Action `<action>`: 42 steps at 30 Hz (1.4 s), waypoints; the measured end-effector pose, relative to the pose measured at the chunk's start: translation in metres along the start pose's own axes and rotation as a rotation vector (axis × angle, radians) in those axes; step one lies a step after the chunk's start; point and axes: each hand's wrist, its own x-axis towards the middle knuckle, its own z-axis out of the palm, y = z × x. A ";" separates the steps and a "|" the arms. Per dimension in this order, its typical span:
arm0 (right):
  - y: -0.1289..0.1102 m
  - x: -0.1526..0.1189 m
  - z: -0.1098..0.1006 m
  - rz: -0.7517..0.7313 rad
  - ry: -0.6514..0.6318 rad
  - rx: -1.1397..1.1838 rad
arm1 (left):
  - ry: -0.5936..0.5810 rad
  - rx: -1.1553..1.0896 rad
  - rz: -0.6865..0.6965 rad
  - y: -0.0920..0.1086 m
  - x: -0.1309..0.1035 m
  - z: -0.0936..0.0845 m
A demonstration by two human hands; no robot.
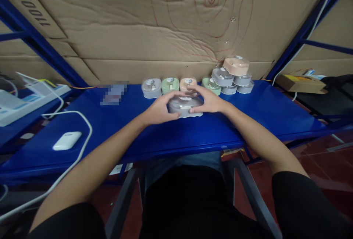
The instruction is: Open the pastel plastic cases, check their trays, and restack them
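Observation:
Between my two hands is a grey oval case with a clear lid, just above or on the blue table; I cannot tell which. My left hand grips its left end, thumb at the near side and fingers at the far side. Its right end is held by my right hand in the same way. Behind it stand a grey case, a green case and a peach case in a row. My fingers partly cover the peach one.
Right of the row, a green case stands beside stacked grey cases topped by a peach case. A white earbud case and white cable lie at left. Cardboard backs the blue table.

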 end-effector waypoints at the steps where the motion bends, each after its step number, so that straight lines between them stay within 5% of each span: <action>1: 0.002 -0.001 0.000 -0.018 -0.061 0.016 | -0.036 -0.008 0.018 -0.003 -0.001 0.005; 11: 0.005 -0.001 0.011 -0.089 -0.072 -0.063 | -0.081 -0.065 -0.040 -0.039 -0.001 0.025; 16: 0.002 -0.003 -0.004 -0.043 -0.034 -0.094 | -0.110 -0.031 -0.032 -0.043 0.002 0.014; 21: -0.005 -0.006 -0.029 0.244 -0.035 -0.366 | -0.206 0.146 -0.102 -0.051 -0.001 -0.018; 25: -0.015 -0.006 -0.035 0.548 -0.249 -0.583 | -0.287 0.219 -0.143 -0.049 -0.003 -0.030; 28: -0.020 -0.006 -0.030 0.604 -0.355 -0.652 | -0.288 0.239 -0.162 -0.044 -0.002 -0.027; 34: -0.028 -0.007 -0.025 0.539 -0.289 -0.707 | -0.248 0.192 -0.105 -0.037 0.000 -0.026; 38: -0.031 -0.008 -0.022 0.302 -0.095 -0.588 | -0.188 0.142 -0.057 -0.038 0.000 -0.025; 42: -0.029 -0.008 -0.001 0.051 -0.063 -0.316 | -0.132 0.061 -0.031 -0.038 0.001 -0.017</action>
